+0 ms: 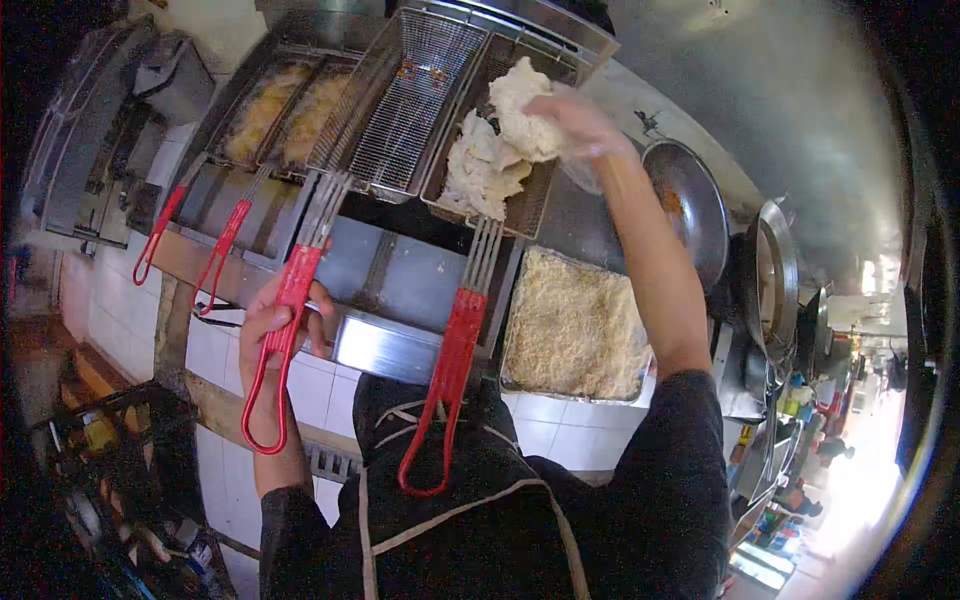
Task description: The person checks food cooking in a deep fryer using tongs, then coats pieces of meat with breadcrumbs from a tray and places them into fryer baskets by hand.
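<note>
My right hand [582, 122], which seems to wear a clear plastic glove, grips a pale flour-coated piece of food [520, 105] above the right fry basket [540, 190]. More floured pieces [478, 170] lie in that basket, touching or close under the held one. My left hand [285, 318] is closed around the red handle of the middle fry basket [295, 290]. This middle wire basket [410, 120] holds only a few dark crumbs. The right basket's red handle [460, 345] points down toward my apron, with no hand on it.
Two baskets at the left sit in bubbling oil [315, 115], with red handles [225, 240] sticking out. A tray of breading crumbs [575, 325] stands right of the fryer. Beyond my right forearm are a dark wok [690, 205] and more pans [775, 270].
</note>
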### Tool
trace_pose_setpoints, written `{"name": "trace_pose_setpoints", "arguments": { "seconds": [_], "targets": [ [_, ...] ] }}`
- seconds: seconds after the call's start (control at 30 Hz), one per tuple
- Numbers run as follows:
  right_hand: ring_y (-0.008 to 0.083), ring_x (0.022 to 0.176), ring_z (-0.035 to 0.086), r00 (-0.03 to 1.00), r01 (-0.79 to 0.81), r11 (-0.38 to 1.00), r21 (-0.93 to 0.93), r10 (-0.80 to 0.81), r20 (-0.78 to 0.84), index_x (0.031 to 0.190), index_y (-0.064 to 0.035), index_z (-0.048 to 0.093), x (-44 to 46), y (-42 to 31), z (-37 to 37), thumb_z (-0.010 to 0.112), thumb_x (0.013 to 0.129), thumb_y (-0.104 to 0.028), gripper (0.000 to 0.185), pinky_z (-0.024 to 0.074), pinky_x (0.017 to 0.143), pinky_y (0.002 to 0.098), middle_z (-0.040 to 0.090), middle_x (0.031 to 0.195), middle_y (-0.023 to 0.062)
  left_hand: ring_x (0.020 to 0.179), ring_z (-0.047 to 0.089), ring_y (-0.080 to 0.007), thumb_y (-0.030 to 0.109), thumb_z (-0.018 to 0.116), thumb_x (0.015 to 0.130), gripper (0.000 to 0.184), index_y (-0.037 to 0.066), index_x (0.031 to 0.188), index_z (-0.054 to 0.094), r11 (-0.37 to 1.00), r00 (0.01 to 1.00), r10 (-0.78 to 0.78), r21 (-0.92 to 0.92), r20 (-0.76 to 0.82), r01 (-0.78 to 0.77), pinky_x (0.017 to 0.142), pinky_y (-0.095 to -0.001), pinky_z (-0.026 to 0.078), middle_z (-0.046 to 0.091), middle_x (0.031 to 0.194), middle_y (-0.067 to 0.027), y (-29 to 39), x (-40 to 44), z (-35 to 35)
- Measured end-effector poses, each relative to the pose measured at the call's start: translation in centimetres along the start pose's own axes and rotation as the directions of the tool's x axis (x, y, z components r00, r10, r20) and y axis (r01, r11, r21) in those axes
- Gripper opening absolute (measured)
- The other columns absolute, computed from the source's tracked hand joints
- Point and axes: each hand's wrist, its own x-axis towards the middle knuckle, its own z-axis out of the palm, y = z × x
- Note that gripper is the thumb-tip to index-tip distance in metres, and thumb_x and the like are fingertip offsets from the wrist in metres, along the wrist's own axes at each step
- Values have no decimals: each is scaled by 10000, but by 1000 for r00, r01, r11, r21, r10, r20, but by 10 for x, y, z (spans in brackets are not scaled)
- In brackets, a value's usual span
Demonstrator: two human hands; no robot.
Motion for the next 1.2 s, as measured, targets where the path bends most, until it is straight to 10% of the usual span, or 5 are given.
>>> {"name": "trace_pose_setpoints", "arguments": {
  "seconds": [0.03, 0.1, 0.73, 0.97, 1.2],
  "targets": [
    [325, 1038, 534, 1000, 12, 1000, -3, -12, 8, 1021, -45, 582, 19, -5, 5, 656, 687, -139, 355, 429, 898, 338, 584, 1055, 166, 466, 586, -238, 231, 603, 691, 853, -99, 1342, 160, 1000, 1000, -11, 22, -8, 11, 420, -303, 496, 585, 846, -192, 2, 0, 4],
    [348, 959, 569, 941, 16, 512, -859, -299, -160, 980, -39, 607, 56, 1, 15, 643, 707, -178, 308, 463, 838, 375, 602, 998, 186, 475, 591, -226, 266, 600, 684, 839, -82, 1340, 208, 995, 999, -9, 103, -30, 12, 415, -269, 469, 589, 844, -174, 3, -1, 5],
    [359, 911, 579, 747, 295, 345, -891, -665, -10, 870, 18, 599, -3, 36, -6, 631, 703, -238, 308, 459, 799, 414, 603, 923, 218, 511, 568, -214, 154, 607, 724, 830, -66, 1357, 119, 993, 999, -37, -110, 40, 41, 425, -304, 474, 562, 882, -144, -4, 3, 2],
    [354, 1032, 552, 987, -35, 427, -904, -127, -98, 964, -30, 570, 120, 89, 47, 496, 790, -169, 235, 459, 851, 462, 600, 1028, 188, 536, 598, -221, 217, 576, 714, 764, -96, 1322, 235, 997, 997, 40, 70, -70, -35, 488, -297, 507, 593, 876, -174, -4, -3, -4],
    [344, 1016, 556, 997, -46, 331, -943, -50, -66, 1012, -7, 603, 187, 122, 13, 572, 698, -138, 341, 459, 852, 406, 578, 1079, 210, 565, 604, -204, 254, 576, 719, 685, -53, 1286, 346, 996, 999, 31, 79, -32, -29, 522, -260, 492, 596, 908, -204, 2, -5, 6]
  ]
}}
